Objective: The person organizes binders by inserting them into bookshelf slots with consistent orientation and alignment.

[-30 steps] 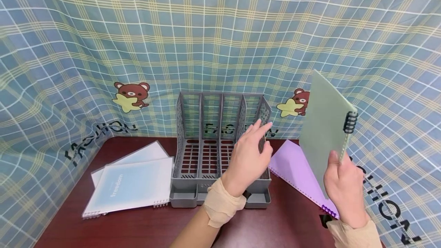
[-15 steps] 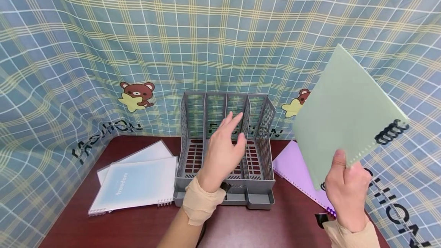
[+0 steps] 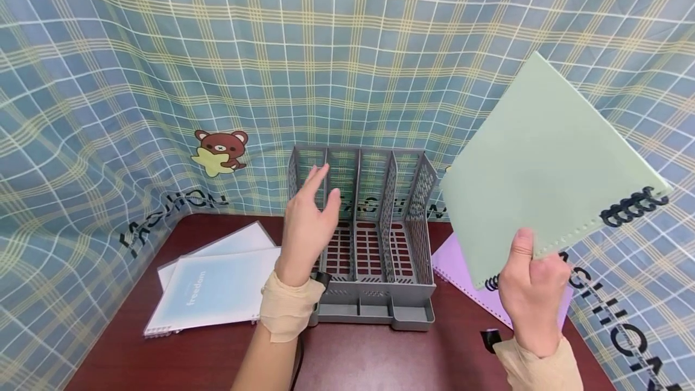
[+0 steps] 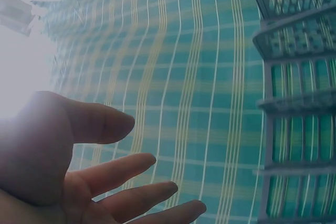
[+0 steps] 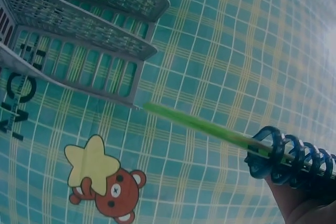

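A pale green ring-bound notebook (image 3: 548, 168) is raised at the right, tilted, its black rings toward the lower right. My right hand (image 3: 534, 294) grips its lower edge between thumb and fingers. In the right wrist view the notebook (image 5: 199, 124) appears edge-on beside its dark rings. My left hand (image 3: 306, 228) holds nothing; its fingers are extended in front of the left part of a grey file rack (image 3: 374, 288). The left wrist view shows that hand (image 4: 105, 171) with fingers spread and the rack (image 4: 268, 129) off to the right.
A purple spiral notebook (image 3: 478, 291) lies on the dark red table (image 3: 358, 361), partly behind the green one. Left of the rack, a blue-and-white "freedom" notebook (image 3: 228, 288) lies over another pale notebook (image 3: 244, 239). A checked cloth (image 3: 347, 77) surrounds the table.
My left hand has moved left across the front of the rack. My right hand has turned the green notebook so its broad cover faces the head camera more.
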`<state>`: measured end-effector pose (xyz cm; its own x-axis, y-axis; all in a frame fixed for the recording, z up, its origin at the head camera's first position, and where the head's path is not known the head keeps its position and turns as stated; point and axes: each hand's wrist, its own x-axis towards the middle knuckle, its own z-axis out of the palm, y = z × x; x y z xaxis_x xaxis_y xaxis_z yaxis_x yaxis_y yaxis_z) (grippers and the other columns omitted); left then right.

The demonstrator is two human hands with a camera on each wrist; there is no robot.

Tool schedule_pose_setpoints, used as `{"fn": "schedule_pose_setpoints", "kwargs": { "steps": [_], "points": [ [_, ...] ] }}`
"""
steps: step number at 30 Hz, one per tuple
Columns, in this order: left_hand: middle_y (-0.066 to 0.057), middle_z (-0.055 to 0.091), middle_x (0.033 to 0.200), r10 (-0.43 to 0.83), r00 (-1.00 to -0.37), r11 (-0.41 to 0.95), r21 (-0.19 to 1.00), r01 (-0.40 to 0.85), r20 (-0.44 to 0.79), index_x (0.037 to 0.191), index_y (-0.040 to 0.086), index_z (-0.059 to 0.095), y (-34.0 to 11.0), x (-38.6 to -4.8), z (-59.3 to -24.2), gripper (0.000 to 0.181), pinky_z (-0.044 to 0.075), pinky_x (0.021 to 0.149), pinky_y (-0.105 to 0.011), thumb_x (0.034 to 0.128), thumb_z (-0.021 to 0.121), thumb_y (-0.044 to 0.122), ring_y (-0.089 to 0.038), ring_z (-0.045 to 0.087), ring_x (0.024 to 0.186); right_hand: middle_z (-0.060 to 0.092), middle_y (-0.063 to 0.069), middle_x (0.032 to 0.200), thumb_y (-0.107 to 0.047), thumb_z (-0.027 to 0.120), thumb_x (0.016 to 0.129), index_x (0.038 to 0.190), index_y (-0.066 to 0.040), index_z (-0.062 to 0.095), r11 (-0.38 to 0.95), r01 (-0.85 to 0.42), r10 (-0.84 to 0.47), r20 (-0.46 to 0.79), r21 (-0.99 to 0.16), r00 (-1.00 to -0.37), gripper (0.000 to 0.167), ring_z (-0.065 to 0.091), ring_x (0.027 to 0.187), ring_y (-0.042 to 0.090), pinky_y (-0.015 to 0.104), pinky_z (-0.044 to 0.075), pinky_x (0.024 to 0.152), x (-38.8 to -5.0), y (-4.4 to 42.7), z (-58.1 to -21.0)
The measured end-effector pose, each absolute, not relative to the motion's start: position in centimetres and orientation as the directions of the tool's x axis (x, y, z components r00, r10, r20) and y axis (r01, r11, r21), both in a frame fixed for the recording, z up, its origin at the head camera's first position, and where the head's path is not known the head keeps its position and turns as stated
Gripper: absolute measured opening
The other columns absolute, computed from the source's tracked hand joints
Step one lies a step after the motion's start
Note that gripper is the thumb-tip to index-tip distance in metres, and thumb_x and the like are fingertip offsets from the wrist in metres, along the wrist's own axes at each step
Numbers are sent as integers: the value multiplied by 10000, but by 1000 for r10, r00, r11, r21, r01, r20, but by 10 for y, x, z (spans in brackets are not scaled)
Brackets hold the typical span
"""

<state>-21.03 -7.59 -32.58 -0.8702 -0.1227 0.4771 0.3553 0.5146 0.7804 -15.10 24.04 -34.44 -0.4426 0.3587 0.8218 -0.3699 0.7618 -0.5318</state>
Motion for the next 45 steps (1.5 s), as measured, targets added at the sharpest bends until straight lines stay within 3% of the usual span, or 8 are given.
{"fn": "schedule_pose_setpoints", "kwargs": {
  "steps": [13,17,19,22,24,35,39,45],
  "points": [
    [-62,396,1642,-287,-831,491,818,300,476,1560,187,488,-116,-229,-338,516,271,406,-300,1054,573,244,-167,236,356,524,203,661,-269,514,1072,917,68,667,636,-360,479,715,-683,-509,402,452,691,78,274,393,713,-164,222,-356],
    [-143,733,922,-331,-823,480,833,274,462,1585,188,446,-121,-236,-342,559,275,404,-314,1044,583,226,-150,220,356,412,133,556,-260,517,1072,754,40,573,643,-366,470,724,-672,-505,440,418,626,112,298,376,650,-168,220,-362],
    [-79,543,565,-352,-822,475,842,256,448,1593,193,431,-123,-239,-345,577,273,401,-318,1039,589,218,-147,215,357,416,129,576,-242,516,1073,747,34,550,641,-387,453,734,-663,-506,428,423,644,128,305,381,661,-171,219,-364],
    [-13,410,467,-382,-824,467,857,219,418,1599,202,421,-125,-245,-349,588,276,404,-311,1035,586,215,-139,218,364,530,172,676,-214,516,1074,839,58,619,632,-413,437,742,-655,-508,373,475,725,120,309,404,722,-175,218,-368],
    [-11,429,488,-400,-828,460,867,189,393,1601,207,415,-127,-249,-352,591,288,409,-306,1035,585,219,-139,227,369,562,185,721,-213,513,1078,922,60,644,616,-423,437,735,-665,-518,340,488,759,99,311,399,746,-177,217,-370],
    [-248,619,838,-438,-847,469,880,70,301,1640,121,301,-129,-270,-367,627,390,543,-386,1062,526,211,-135,267,382,269,-14,509,-251,518,1084,572,-69,375,615,-407,435,721,-676,-540,562,328,548,110,261,313,555,-187,209,-385],
    [-293,641,1273,-457,-848,454,890,37,268,1647,96,266,-129,-276,-374,675,489,780,-514,1047,560,192,-261,414,462,273,-3,521,-249,508,1086,583,-86,369,632,-394,431,726,-667,-537,547,339,562,149,276,311,554,-191,207,-389],
    [-233,435,1585,-451,-860,453,891,10,239,1649,96,259,-129,-285,-383,699,385,1109,-615,1055,582,271,-496,602,1151,282,11,541,-224,512,1083,637,-60,429,626,-400,435,725,-670,-534,482,358,582,173,273,328,576,-196,205,-393]
  ]
}}
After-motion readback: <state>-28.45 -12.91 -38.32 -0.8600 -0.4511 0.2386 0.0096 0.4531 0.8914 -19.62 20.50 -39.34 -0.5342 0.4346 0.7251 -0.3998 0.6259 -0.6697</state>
